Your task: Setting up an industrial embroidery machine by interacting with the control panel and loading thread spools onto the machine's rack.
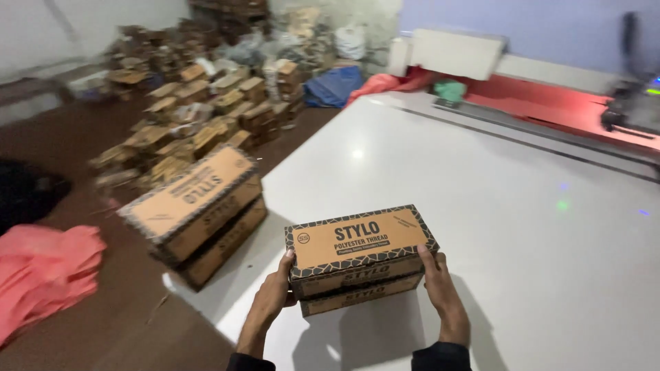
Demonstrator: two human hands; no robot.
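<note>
I grip a stack of two brown cardboard boxes (357, 254) with black patterned edges, one box on the other, low over the near part of the white table (481, 192). My left hand (271, 299) presses the stack's left end. At its right end, my right hand (443, 292) clasps the side. A second stack of two like boxes (196, 213) rests at the table's left edge, tilted and hanging partly past it.
Many more brown boxes (199, 110) are heaped on the brown floor at the back left. Pink cloth (41, 271) lies on the floor at left. A red and grey machine (570, 103) runs along the table's far right side.
</note>
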